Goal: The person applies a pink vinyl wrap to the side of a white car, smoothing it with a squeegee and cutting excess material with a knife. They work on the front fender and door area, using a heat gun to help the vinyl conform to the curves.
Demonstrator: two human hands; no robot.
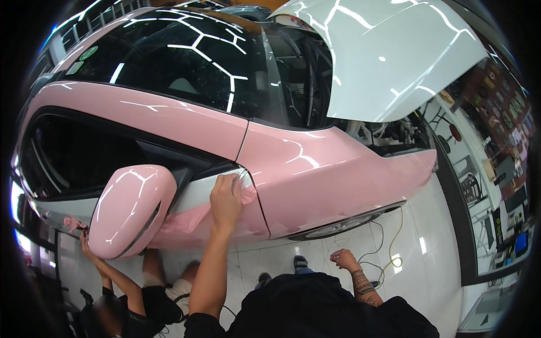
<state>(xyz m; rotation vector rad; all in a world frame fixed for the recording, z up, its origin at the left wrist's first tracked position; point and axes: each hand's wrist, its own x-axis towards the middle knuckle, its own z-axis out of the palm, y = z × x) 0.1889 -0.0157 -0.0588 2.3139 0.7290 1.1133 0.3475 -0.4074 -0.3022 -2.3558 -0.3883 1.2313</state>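
My left hand is at the upper front corner of a pink car's door, its fingers pinched near the panel gap. Something thin and pale shows by the fingertips, too small to name. Loose, crumpled pink film hangs along the door behind that hand, and a bare white strip of door shows above it. The pink side mirror juts out to the left. Over the floor, away from the car, my right hand hangs with its fingers curled in; I see nothing in it.
A co-worker crouches at lower left, hands raised to the door beyond the mirror. The white hood stands raised. Cables lie on the tiled floor by the front wheel. A cluttered counter runs along the right.
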